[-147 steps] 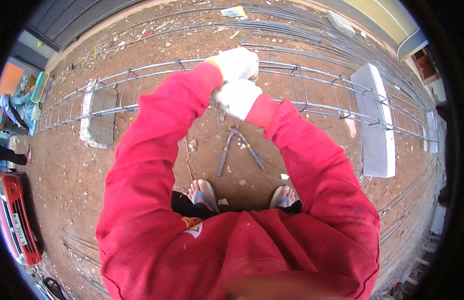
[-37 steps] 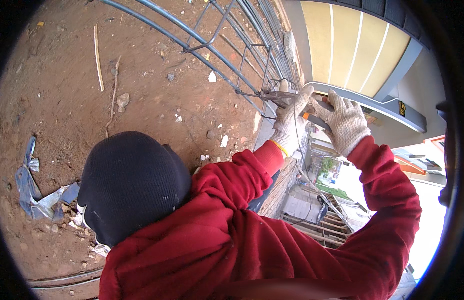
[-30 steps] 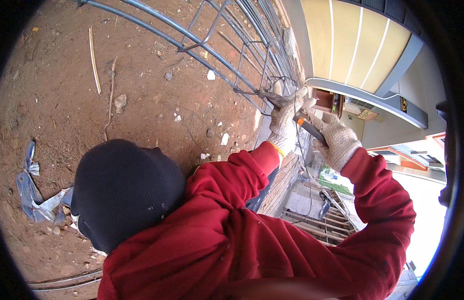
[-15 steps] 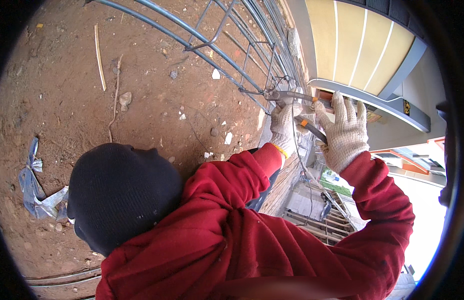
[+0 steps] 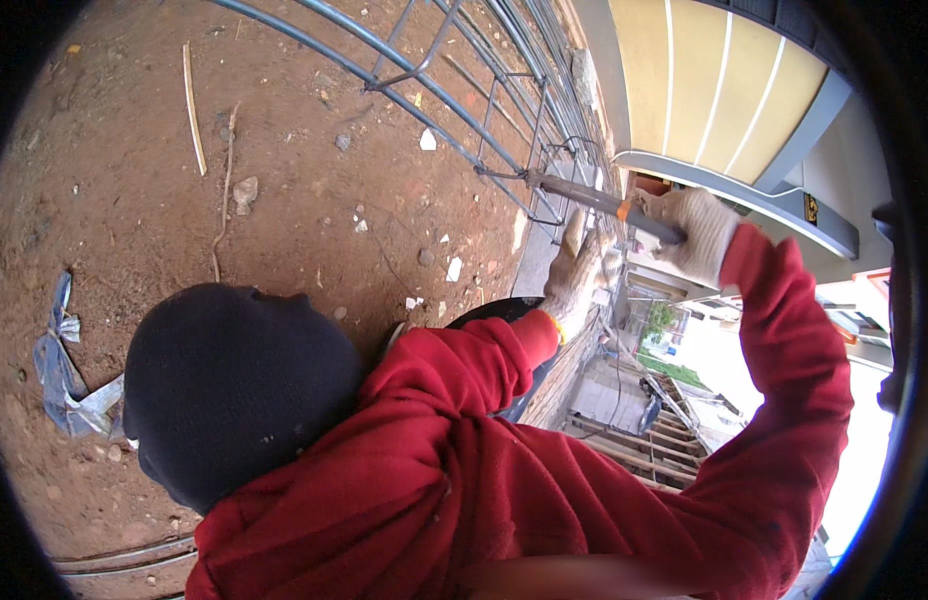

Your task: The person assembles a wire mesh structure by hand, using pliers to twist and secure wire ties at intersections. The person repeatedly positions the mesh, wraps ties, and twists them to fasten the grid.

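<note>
At the upper right of centre in the frame, grips the long-handled pincers (image 5: 584, 193) near the handle end with the gloved right hand (image 5: 699, 232), curling the fingers round the dark grip past the orange band. Sets the head of the pincers against a rebar cage (image 5: 376, 82), at or just beside a corner of a bent steel stirrup (image 5: 500, 175), tilting the handle down to the right. Cannot tell from this view whether biting on tie wire or merely resting on steel. Just below, holds the gloved left hand (image 5: 576, 278) with loosely parted fingers, apparently free of the tool; cannot make out any contact behind those fingers. Has a grey block (image 5: 534, 268) just to the left of that hand.

Risks a slip of the pincers off the corner, given a shallow bite or a sideways twist of the one-handed hold. On such a slip, could knock the handle into the left hand, so near underneath. Might snap any tie wire by overtwisting, or snag a glove on a sharp end. Could also shift the cage by levering too hard against a single corner.
</note>
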`<act>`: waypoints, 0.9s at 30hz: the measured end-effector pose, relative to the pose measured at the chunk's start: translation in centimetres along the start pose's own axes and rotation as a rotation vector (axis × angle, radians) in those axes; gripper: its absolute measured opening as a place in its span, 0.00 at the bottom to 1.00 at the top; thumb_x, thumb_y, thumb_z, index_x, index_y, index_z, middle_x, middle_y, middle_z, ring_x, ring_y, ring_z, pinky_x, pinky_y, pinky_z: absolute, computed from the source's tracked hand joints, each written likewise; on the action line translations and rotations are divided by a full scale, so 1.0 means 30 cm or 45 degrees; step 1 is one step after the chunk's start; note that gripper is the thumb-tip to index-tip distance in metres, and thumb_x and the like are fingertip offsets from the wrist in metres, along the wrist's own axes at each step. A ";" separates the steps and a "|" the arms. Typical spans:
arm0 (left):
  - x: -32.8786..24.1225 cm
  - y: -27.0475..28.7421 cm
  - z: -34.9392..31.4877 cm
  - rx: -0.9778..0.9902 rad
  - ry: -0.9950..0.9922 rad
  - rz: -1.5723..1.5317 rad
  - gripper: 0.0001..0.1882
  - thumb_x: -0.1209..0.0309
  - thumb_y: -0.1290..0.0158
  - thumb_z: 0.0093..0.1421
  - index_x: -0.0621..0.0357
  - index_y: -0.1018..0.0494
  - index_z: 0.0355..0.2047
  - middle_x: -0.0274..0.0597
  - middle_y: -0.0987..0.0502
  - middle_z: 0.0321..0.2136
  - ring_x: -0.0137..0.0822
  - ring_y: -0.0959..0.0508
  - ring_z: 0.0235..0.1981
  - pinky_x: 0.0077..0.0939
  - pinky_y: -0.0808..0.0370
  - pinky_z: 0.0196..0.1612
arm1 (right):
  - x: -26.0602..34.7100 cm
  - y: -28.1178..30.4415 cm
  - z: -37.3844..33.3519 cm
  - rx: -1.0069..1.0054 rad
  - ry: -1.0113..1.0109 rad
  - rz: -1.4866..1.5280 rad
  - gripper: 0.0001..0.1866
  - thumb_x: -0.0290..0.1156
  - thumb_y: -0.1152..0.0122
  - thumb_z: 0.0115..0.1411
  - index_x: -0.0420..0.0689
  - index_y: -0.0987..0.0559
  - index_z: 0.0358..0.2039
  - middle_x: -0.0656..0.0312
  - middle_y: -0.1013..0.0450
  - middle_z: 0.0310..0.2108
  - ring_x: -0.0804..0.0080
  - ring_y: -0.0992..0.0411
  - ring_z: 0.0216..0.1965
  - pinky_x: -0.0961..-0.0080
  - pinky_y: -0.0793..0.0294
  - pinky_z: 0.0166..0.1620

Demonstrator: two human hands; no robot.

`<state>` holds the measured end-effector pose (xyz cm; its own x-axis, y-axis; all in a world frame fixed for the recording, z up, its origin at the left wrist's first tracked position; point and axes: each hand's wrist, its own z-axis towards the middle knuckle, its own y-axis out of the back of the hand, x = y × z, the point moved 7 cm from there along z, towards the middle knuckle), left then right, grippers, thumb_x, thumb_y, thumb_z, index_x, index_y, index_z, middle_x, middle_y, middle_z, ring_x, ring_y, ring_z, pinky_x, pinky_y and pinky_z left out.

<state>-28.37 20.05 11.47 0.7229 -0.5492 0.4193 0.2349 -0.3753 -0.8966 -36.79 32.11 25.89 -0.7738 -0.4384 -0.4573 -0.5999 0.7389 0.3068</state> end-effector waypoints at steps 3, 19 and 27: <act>-0.093 -0.034 0.088 0.016 -0.221 -0.030 0.41 0.51 0.46 0.63 0.48 0.52 0.69 0.41 0.34 0.57 0.35 0.26 0.51 0.29 0.24 0.46 | -0.119 -0.074 0.008 0.486 -0.293 0.917 0.15 0.26 0.32 0.49 0.39 0.20 0.38 0.59 0.28 0.20 0.72 0.31 0.20 0.73 0.32 0.23; -0.194 -0.218 0.165 -0.107 -0.055 -0.979 0.12 0.68 0.47 0.57 0.61 0.24 0.38 0.42 0.21 0.35 0.37 0.21 0.36 0.32 0.23 0.46 | 0.097 0.041 -0.091 -0.698 -0.260 -1.179 0.30 0.32 0.46 0.58 0.50 0.36 0.62 0.57 0.27 0.44 0.66 0.26 0.33 0.68 0.25 0.29; -0.177 -0.012 0.082 -0.477 -0.261 -0.043 0.28 0.50 0.40 0.57 0.60 0.26 0.47 0.39 0.24 0.41 0.30 0.27 0.42 0.27 0.30 0.48 | 0.006 -0.054 -0.029 0.192 -0.292 -0.006 0.18 0.32 0.37 0.52 0.42 0.29 0.42 0.49 0.26 0.24 0.52 0.24 0.28 0.55 0.28 0.29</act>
<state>-30.70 24.94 9.20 0.8418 -0.3864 0.3770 0.0358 -0.6568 -0.7532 -36.13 30.38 26.03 -0.6945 -0.3273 -0.6408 -0.5531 0.8125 0.1844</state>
